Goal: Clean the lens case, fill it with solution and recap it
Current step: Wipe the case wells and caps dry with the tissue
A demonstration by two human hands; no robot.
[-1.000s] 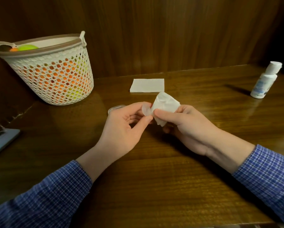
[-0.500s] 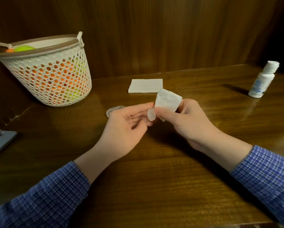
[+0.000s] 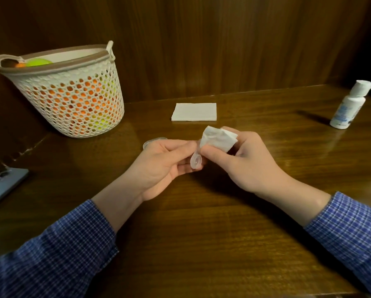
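My left hand (image 3: 165, 166) pinches a small clear lens case (image 3: 195, 161) between thumb and fingers, held tilted above the wooden table (image 3: 201, 244). My right hand (image 3: 249, 162) grips a crumpled white tissue (image 3: 218, 138) pressed against the upper end of the case. A clear cap (image 3: 153, 141) lies on the table just behind my left hand, partly hidden by it. The white solution bottle (image 3: 348, 105) stands capped at the far right.
A folded white tissue (image 3: 194, 111) lies near the back wall. A white perforated basket (image 3: 72, 93) with orange and green things inside stands at the back left. A grey flat device (image 3: 1, 186) pokes in at the left edge.
Both hands have drifted slightly right and toward me. The case has turned so one round well now hangs below the tissue, which has shifted to its upper end.
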